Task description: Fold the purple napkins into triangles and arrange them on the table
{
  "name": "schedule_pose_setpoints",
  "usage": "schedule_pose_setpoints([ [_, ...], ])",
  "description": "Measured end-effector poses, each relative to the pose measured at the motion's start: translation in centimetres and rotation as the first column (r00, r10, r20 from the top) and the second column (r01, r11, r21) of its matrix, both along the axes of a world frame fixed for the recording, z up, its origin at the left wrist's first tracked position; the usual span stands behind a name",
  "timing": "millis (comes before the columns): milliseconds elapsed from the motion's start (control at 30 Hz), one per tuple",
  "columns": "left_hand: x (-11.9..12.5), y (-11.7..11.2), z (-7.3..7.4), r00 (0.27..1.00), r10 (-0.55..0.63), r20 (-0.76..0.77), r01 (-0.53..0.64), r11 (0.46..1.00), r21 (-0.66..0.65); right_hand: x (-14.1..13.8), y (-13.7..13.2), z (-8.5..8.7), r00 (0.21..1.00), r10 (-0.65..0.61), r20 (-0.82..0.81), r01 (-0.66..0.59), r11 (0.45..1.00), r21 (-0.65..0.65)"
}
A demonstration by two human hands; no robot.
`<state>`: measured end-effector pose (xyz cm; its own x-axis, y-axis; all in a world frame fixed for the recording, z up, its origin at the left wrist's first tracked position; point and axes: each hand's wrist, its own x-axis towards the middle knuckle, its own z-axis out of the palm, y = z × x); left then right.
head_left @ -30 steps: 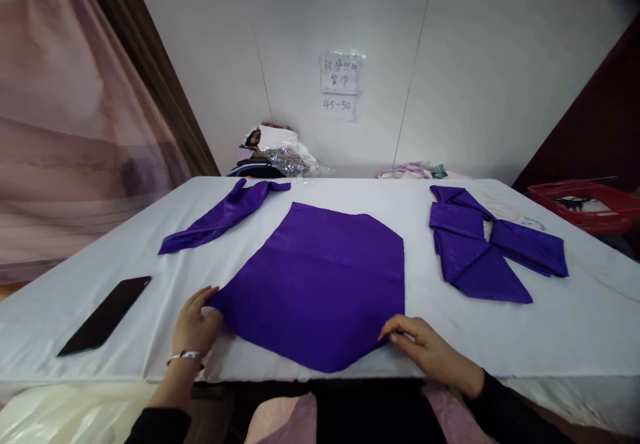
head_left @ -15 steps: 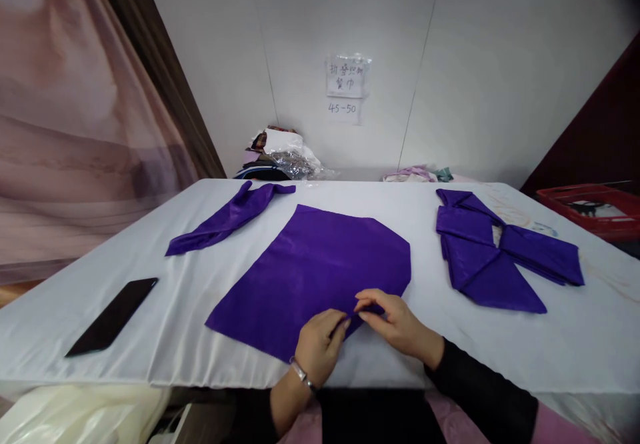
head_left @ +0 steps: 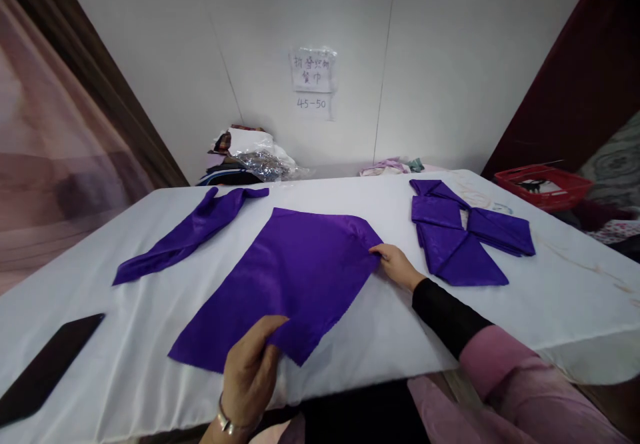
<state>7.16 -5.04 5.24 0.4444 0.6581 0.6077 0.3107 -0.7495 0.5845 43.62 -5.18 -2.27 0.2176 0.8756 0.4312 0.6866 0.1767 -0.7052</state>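
A white-covered tabletop (head_left: 560, 304) carries several purple cloths. The widest, a spread purple cloth (head_left: 300, 251), lies in the middle, reaching from near the front edge towards the far edge, with its right part and front margin in the person's hands.

The left hand (head_left: 253, 367), with a bracelet (head_left: 225, 417) at the wrist, is over the front edge; its grip is closed, thumb against fingers, on the front margin of the cloth, and a pointed flap sticks out to the right of it. The right hand (head_left: 397, 264) stretches farther in, its grip pinched at the fingertips on the cloth's right side, where the fabric puckers.

Towards the far left corner lies a narrow purple cloth (head_left: 190, 231), loosely folded and slanting. Towards the far right corner, several folded purple cloths (head_left: 450, 241) lie together, partly overlapping. A flat black device (head_left: 50, 367) rests near the front left corner.

Beyond the far edge sits a fabric pile (head_left: 245, 154) with clear plastic on it; beyond the right edge, a red basket (head_left: 545, 191).
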Motion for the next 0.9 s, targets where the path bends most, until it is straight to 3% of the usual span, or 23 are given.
schedule_pose_setpoints([
  [167, -0.7, 0.1, 0.3, 1.0, 0.013, 0.019, -0.014, 1.0, 0.015, 1.9, 1.0, -1.2, 0.997, -0.037, -0.061, 0.041, 0.997, 0.059],
  [267, -0.7, 0.0, 0.5, 1.0, 0.014, 0.012, -0.014, 0.999, 0.036, 2.7, 0.1, 0.1, 0.969, -0.129, -0.209, 0.153, 0.982, 0.107],
  [433, -1.1, 0.0, 1.1, 0.999, 0.034, 0.016, -0.034, 0.999, -0.012, 4.1, -3.8, 2.7, 0.874, -0.304, -0.379, 0.377, 0.916, 0.134],
  [533, -1.2, 0.2, 1.4, 1.0, 0.022, 0.003, -0.021, 0.992, -0.126, 4.0, -6.1, 2.3, 0.845, -0.317, -0.432, 0.376, 0.925, 0.057],
  [667, -1.1, 1.0, 2.3, 0.995, 0.096, 0.022, -0.086, 0.953, -0.292, 3.2, -8.0, 0.9, 0.824, -0.335, -0.457, 0.37, 0.929, -0.013],
  [800, -0.4, 2.8, 4.7, 0.975, 0.219, 0.037, -0.188, 0.903, -0.387, 2.8, -8.5, 0.5, 0.863, -0.29, -0.415, 0.296, 0.954, -0.051],
  [900, 0.9, 5.8, 6.7, 0.956, 0.287, -0.067, -0.292, 0.888, -0.357, 2.9, -8.1, 0.7, 0.898, -0.26, -0.354, 0.248, 0.965, -0.079],
])
